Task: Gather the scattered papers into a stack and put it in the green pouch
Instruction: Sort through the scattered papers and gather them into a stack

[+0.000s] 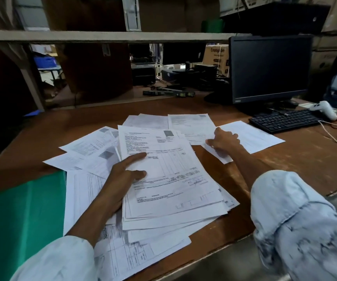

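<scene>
Several papers (94, 147) remain loose, so gathering is judged partly done and nothing has gone into the pouch.

Stack (173, 179): lies at mid-bench (285, 175), edges uneven, with loose papers fanned out to its left, beyond it and under its near side.

Left hand (123, 179): holds the stack at its left edge, thumb and forefinger flat on the top page, the other fingers hidden beneath. The hold appears meant to keep the collected pages from sliding while more are added.

Right hand (224, 141): set on a sheet (252, 136) just right of the stack, fingers (231, 136) bent down onto the paper and thumb at its near edge. It cannot be told whether they pinch or merely press; the posture suits dragging the sheet toward the stack.

Pouch (21, 220): green, flat on the bench left of the stack, its right edge overlapped by loose papers. Its opening is not visible.

Risk: the uneven stack will need squaring before it goes into the pouch.
</scene>
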Demonstrator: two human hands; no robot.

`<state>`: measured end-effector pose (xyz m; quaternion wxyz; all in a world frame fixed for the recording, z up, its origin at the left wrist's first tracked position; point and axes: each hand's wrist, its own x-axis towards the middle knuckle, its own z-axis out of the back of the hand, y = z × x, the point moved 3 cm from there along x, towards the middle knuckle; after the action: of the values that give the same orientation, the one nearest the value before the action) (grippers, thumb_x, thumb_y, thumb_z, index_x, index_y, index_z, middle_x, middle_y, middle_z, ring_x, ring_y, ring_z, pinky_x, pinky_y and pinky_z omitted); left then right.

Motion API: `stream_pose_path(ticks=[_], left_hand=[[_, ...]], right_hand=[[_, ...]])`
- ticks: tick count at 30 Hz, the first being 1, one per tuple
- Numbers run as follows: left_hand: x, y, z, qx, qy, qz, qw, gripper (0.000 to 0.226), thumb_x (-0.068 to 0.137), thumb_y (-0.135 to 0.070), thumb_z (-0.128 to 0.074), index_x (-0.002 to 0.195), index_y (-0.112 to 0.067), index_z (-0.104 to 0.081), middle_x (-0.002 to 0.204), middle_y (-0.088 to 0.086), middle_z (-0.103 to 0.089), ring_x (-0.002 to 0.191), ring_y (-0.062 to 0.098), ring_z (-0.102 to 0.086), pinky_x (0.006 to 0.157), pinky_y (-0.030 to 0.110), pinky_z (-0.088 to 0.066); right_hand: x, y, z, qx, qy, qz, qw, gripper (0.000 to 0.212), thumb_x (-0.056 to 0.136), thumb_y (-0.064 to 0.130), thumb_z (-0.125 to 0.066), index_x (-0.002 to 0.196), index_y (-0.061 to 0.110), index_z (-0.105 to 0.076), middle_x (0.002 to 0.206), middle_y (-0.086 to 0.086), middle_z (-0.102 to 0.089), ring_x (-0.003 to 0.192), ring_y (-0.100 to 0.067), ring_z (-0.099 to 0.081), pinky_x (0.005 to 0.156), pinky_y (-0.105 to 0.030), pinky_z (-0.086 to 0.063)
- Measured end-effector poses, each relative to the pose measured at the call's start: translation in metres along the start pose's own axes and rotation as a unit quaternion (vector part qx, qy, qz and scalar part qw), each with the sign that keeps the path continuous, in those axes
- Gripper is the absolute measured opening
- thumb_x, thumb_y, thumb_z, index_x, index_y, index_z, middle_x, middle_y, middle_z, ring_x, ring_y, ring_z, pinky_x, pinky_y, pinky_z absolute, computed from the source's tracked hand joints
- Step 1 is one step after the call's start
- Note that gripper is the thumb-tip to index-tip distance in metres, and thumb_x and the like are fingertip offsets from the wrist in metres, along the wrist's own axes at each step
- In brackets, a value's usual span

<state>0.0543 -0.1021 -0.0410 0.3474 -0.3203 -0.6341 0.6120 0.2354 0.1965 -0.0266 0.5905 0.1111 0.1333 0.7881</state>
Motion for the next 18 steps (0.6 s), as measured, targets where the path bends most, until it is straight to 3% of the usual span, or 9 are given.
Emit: stream_pose_path(ticks=[2,4,6,8,11,14,18], left_hand=[[-0.001,-0.002,-0.001,0.002,0.003,-0.005,1.0,0.051,0.084,0.012,-0.066,0.12,-0.024,-0.073,0.138,-0.01,-0.058,0.126,0.014,-0.056,0.095,0.021,-0.048],[-0.001,-0.004,-0.001,0.011,0.004,-0.013,1.0,0.049,0.085,0.012,-0.066,0.119,-0.023,-0.073,0.136,-0.011,-0.059,0.123,0.012,-0.056,0.088,0.015,-0.048],[-0.001,-0.003,0.0,0.019,0.002,-0.017,1.0,0.048,0.085,0.011,-0.066,0.119,-0.023,-0.073,0.135,-0.012,-0.058,0.121,0.012,-0.057,0.085,0.013,-0.049],[-0.001,-0.003,-0.001,0.02,0.004,-0.019,1.0,0.047,0.085,0.01,-0.066,0.118,-0.022,-0.073,0.133,-0.013,-0.059,0.118,0.008,-0.058,0.081,0.01,-0.049],[-0.001,-0.003,-0.001,0.023,0.004,-0.019,1.0,0.047,0.084,0.01,-0.066,0.118,-0.022,-0.073,0.126,-0.019,-0.062,0.115,0.004,-0.058,0.081,0.01,-0.049],[-0.001,-0.003,-0.001,0.022,0.005,-0.018,1.0,0.047,0.085,0.01,-0.066,0.117,-0.022,-0.074,0.12,-0.025,-0.061,0.115,0.004,-0.058,0.086,0.015,-0.049],[0.0,-0.002,-0.001,0.016,0.006,-0.016,1.0,0.045,0.084,0.01,-0.066,0.116,-0.021,-0.075,0.123,-0.021,-0.063,0.118,0.008,-0.059,0.094,0.023,-0.05]], right_hand=[[0.004,0.004,0.003,0.027,-0.02,-0.005,0.999,0.057,0.091,0.043,-0.067,0.135,0.01,-0.05,0.13,-0.016,-0.058,0.122,-0.035,-0.05,0.101,-0.042,-0.041],[0.005,0.005,0.008,0.054,-0.022,-0.002,0.998,0.041,0.089,0.032,-0.073,0.118,0.004,-0.064,0.105,-0.013,-0.064,0.098,-0.027,-0.059,0.08,-0.029,-0.049],[0.002,0.004,0.013,0.079,-0.005,0.008,0.997,0.027,0.089,0.022,-0.072,0.106,0.002,-0.072,0.096,-0.009,-0.066,0.087,-0.02,-0.061,0.066,-0.02,-0.047],[0.007,-0.003,0.012,0.153,0.007,0.003,0.988,0.017,0.086,0.009,-0.069,0.1,-0.001,-0.073,0.103,-0.015,-0.068,0.089,-0.021,-0.062,0.075,-0.026,-0.054],[-0.002,-0.019,0.02,0.282,-0.007,-0.052,0.958,0.01,0.081,0.006,-0.069,0.084,-0.002,-0.066,0.091,-0.018,-0.064,0.073,-0.023,-0.059,0.065,-0.029,-0.052],[-0.014,-0.039,0.038,0.377,-0.046,-0.052,0.924,0.023,0.08,0.019,-0.079,0.096,0.003,-0.073,0.094,-0.011,-0.071,0.084,-0.024,-0.068,0.078,-0.034,-0.058],[-0.036,-0.056,0.063,0.412,-0.128,0.02,0.902,0.016,0.084,0.012,-0.079,0.1,0.011,-0.077,0.107,-0.005,-0.069,0.088,-0.018,-0.068,0.075,-0.03,-0.061]])
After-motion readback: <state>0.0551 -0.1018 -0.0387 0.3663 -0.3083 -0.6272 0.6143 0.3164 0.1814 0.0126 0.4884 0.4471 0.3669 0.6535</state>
